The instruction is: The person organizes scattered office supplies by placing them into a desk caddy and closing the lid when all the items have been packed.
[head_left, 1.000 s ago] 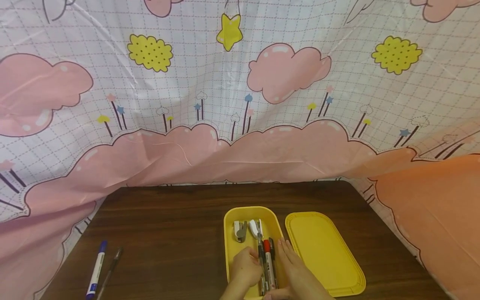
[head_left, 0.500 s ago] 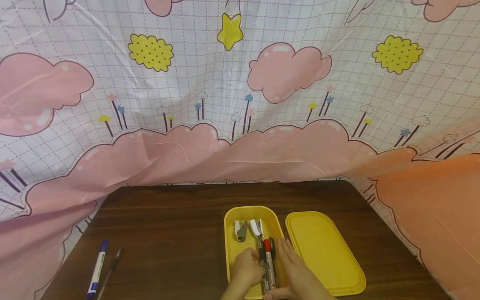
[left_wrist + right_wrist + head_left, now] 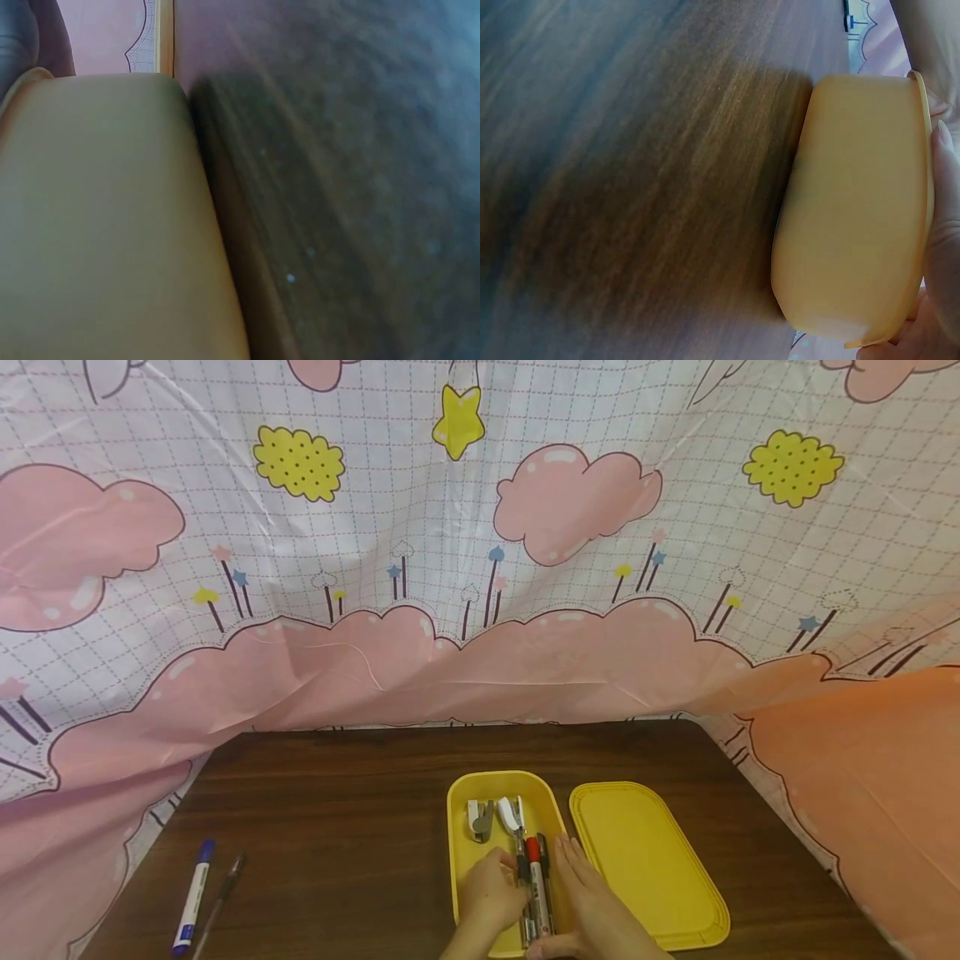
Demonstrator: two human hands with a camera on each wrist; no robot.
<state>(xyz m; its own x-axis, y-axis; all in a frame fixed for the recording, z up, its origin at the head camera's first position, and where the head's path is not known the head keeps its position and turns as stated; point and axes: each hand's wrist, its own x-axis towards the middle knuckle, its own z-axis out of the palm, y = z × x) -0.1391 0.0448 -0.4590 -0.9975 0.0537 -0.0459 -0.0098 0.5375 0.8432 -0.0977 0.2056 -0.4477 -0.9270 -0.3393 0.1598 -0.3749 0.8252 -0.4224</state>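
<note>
Your right hand (image 3: 591, 903), fingers straight along the four-o'clock wall of the yellow box (image 3: 467, 858); your left hand (image 3: 492, 893), curled at seven, any grip hidden | Red-capped marker (image 3: 537, 887) and pens (image 3: 522, 867) between them in the box: uneven squeezing could roll them crosswise | White tool (image 3: 509, 815) at twelve: pens shoved forward could jam against it.

On the desk (image 3: 337, 827), I have a wide lane between the box (image 3: 502, 782) and clear pen (image 3: 218, 906) near the left edge, plus a strip along the far edge. Rightward, the lid (image 3: 648, 864) leaves a narrow gap. Between my left hand (image 3: 491, 893) and right hand (image 3: 596, 897), the red-capped marker (image 3: 537, 889) and adjacent pens (image 3: 544, 853) obstruct passage.
</note>
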